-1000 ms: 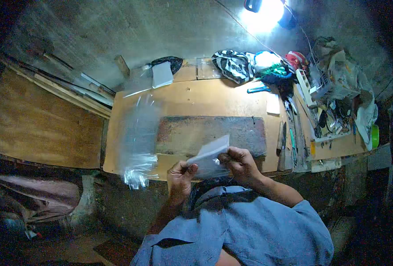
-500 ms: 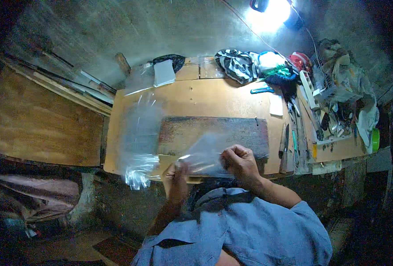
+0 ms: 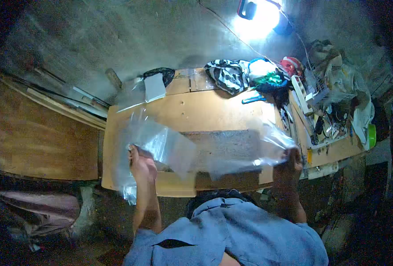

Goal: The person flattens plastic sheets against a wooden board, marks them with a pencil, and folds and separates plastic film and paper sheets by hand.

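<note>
My left hand [image 3: 142, 166] is over the left side of the table, fingers pinched at the edge of a clear plastic bag [image 3: 178, 148] that fans out to its right. Beneath it lies a pile of similar clear bags [image 3: 129, 193], their shiny ends hanging past the front edge. Out on the right, my right hand [image 3: 292, 162] grips another clear plastic bag [image 3: 245, 155], which trails leftward and is smeared by motion. Between the hands a dark worn board [image 3: 220, 144] rests on the table, partly covered by the plastic.
The wooden table [image 3: 205, 104] carries a blue-handled tool [image 3: 253, 99] near the back. A striped black-and-white bag [image 3: 227, 76] and a white card [image 3: 154, 88] sit along the wall. Rightward is a tray [image 3: 333, 138] of small tools. A bright lamp [image 3: 260, 20] hangs above.
My hands have moved apart. The left went left to the pile and now holds a bag there; the right swung right with the plastic bag that was between both hands.
</note>
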Tool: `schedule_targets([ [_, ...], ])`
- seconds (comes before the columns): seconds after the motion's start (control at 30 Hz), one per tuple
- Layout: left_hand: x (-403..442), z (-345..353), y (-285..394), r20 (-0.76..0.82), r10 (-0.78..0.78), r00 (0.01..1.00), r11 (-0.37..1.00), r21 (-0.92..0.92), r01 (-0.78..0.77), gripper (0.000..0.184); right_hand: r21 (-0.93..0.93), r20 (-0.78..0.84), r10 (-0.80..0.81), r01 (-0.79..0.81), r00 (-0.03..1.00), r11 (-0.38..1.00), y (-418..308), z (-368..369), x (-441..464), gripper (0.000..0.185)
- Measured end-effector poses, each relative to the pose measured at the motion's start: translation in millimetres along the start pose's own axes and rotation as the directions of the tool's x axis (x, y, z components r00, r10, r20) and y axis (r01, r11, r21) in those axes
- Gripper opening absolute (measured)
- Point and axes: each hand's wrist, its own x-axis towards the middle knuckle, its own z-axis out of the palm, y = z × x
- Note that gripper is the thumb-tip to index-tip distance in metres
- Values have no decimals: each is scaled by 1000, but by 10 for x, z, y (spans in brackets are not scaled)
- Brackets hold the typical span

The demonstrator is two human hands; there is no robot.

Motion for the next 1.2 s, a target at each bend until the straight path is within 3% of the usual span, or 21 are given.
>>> schedule_targets([
  [0.03,-143,385,105,-76,10,997,997,74,-5,15,9,0,-13,13,1000,1000,-73,-107,-17,18],
  [0.1,144,631,-45,78,29,997,997,-79,-23,15,34,8,-29,29,1000,999,-199,-293,-70,17],
  [0.23,666,1053,-318,200,-28,979,998,-43,38,15,52,63,10,-13,998,999,-318,-501,-212,15],
  [0.3,907,1325,-503,295,130,947,989,28,-144,16,51,98,44,-49,994,997,-333,-518,-275,14],
  [0.4,1260,1824,-762,367,179,913,975,59,-215,25,44,143,98,-106,985,993,-333,-514,-360,13],
  [0.43,1334,1943,-806,372,172,912,976,60,-208,25,39,158,113,-121,981,992,-322,-499,-372,12],
  [0.5,1392,2066,-870,421,-31,906,918,371,-141,22,15,180,104,-109,978,994,-260,-423,-365,11],
  [0.53,1342,2083,-958,587,6,810,920,315,-235,21,-11,186,25,-24,982,1000,-212,-401,-340,11],
  [0.6,977,2023,-1060,540,-6,842,879,404,-253,25,-52,195,36,-27,980,998,-99,-291,-316,11],
  [0.67,549,1831,-1015,559,-137,818,818,529,-225,29,-116,208,69,-46,976,992,-140,-42,-327,12],
  [0.7,327,1680,-960,611,-265,746,798,573,-186,29,-141,209,92,-63,973,988,-211,102,-339,11],
  [0.77,-80,1343,-913,802,-360,477,926,371,76,30,-263,249,41,27,968,964,-151,267,-330,9],
  [0.83,-627,1266,-576,805,-429,409,778,560,-286,34,-293,245,58,17,968,956,-159,502,-366,9],
  [0.87,-776,1150,-463,800,-440,408,776,567,-275,34,-320,268,102,-12,958,947,-211,628,-410,8],
  [0.93,-984,934,-300,832,-354,428,541,555,-632,44,-354,291,151,-40,945,934,-219,825,-485,9],
  [0.97,-1075,842,-264,828,-356,433,541,561,-627,44,-323,291,161,-61,943,944,-187,915,-529,9],
  [1.03,-1240,742,-226,819,-185,543,506,553,-662,51,-289,304,167,-77,938,954,-58,1032,-606,9],
  [1.1,-1314,675,-125,792,-158,590,462,587,-665,54,-302,341,-87,197,936,933,107,1122,-688,11],
  [1.13,-1315,652,-116,758,-15,652,490,574,-656,53,-303,348,-83,196,934,933,119,1166,-732,11],
  [1.2,-1306,596,-101,628,264,732,543,531,-651,51,-438,354,-243,390,903,810,70,1279,-780,14],
])
